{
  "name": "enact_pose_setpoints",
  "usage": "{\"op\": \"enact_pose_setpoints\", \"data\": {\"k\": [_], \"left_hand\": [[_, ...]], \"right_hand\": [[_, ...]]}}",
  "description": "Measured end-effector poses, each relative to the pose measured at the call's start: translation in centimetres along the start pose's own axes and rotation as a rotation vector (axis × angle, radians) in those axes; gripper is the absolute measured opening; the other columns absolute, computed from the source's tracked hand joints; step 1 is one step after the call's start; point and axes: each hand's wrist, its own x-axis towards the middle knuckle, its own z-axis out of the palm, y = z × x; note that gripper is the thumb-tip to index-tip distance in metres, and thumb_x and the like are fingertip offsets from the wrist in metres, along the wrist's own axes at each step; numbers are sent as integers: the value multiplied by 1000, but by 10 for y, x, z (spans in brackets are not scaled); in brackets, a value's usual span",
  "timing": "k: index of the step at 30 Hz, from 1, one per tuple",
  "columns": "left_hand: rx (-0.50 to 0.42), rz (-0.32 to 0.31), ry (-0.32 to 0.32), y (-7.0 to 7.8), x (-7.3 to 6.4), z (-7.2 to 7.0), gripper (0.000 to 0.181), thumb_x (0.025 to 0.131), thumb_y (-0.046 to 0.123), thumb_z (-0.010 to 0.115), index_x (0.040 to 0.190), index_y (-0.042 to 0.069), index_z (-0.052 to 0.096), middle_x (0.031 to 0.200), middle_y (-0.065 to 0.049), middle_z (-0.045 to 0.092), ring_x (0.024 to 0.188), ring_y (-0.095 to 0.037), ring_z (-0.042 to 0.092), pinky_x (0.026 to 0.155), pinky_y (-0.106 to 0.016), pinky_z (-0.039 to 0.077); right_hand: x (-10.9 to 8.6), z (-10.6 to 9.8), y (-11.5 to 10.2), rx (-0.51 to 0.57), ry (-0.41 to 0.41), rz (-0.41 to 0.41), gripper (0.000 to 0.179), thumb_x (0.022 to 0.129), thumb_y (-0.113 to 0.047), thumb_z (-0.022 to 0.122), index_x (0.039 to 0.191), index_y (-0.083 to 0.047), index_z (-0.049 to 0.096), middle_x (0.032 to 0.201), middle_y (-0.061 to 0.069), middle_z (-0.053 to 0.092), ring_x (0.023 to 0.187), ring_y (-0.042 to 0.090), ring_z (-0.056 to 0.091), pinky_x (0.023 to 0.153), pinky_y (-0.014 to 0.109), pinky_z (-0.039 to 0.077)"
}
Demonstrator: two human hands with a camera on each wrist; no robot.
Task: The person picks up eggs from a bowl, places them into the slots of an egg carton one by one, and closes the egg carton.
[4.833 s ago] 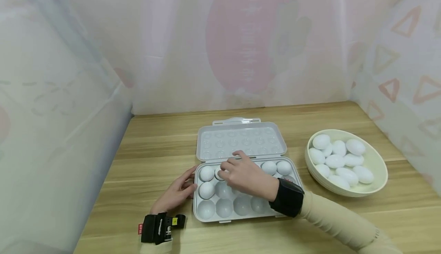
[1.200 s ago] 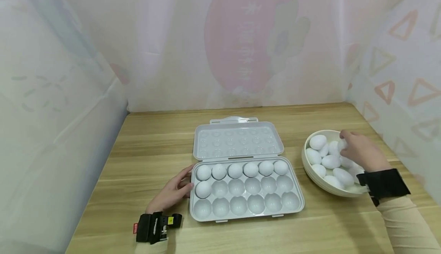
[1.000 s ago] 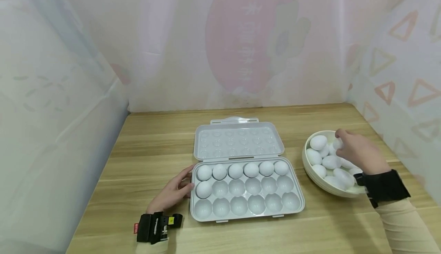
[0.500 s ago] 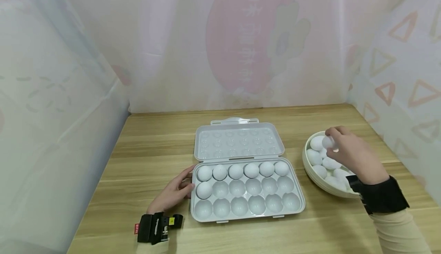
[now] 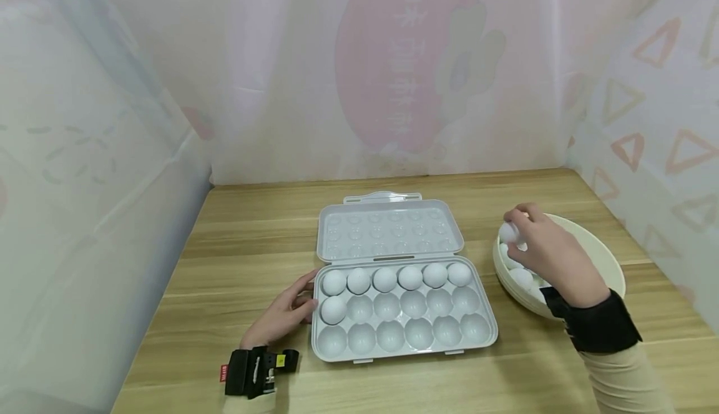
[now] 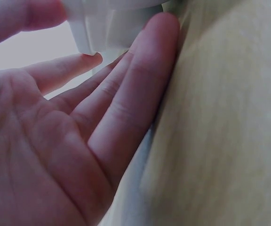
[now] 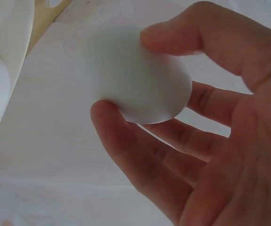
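Note:
My right hand (image 5: 553, 258) pinches a white egg (image 5: 508, 233) between thumb and fingertips, above the left rim of a cream bowl (image 5: 598, 251). The right wrist view shows that egg's rounded end sticking out from the fingers. Several white eggs (image 5: 522, 278) lie in the bowl, partly hidden by the hand. A grey egg box (image 5: 418, 334) lies open in the middle, its back row full of eggs and one egg (image 5: 334, 310) at the left of its middle row. My left hand (image 5: 278, 317) touches the box's left side, fingers mostly straight, thumb by the front.
The box's lid (image 5: 390, 230) lies flat behind it, away from me. A wooden table (image 5: 253, 226) bears everything. Pale printed cloth walls (image 5: 269, 120) enclose it at the back and both sides.
My right hand went from the egg box to the bowl, took an egg, and has moved left over the rim. The back row has filled. My left hand stays at the box.

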Motion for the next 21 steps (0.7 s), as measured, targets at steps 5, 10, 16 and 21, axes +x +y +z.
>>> {"op": "enact_pose_setpoints", "data": {"k": [5,10,16,21], "left_hand": [[6,-23,8,1,0,0,58,94,14,50,145,19,24,135,-28,39,113,-39,50,80,-39,54],[8,-23,8,0,1,0,57,94,14,50,145,19,24,135,-27,40,112,-38,51,79,-39,54],[13,-5,-3,-2,1,-1,57,95,16,49,145,18,23,135,-29,39,113,-39,50,79,-39,54],[8,0,0,-2,1,-1,57,94,14,49,145,18,23,135,-28,39,113,-39,50,79,-38,54]], "right_hand": [[5,7,-17,29,4,-29,37,70,-2,65,106,1,55,109,26,53,80,35,58,59,49,51],[10,14,-35,57,-5,-64,37,71,-1,64,106,0,56,108,23,55,80,33,58,62,46,52],[16,22,-56,91,-29,-134,39,71,-3,66,109,0,56,106,19,57,77,26,58,61,39,51],[19,29,-71,139,-9,-225,40,69,-4,68,107,0,57,102,14,58,72,23,57,62,35,51]]}}
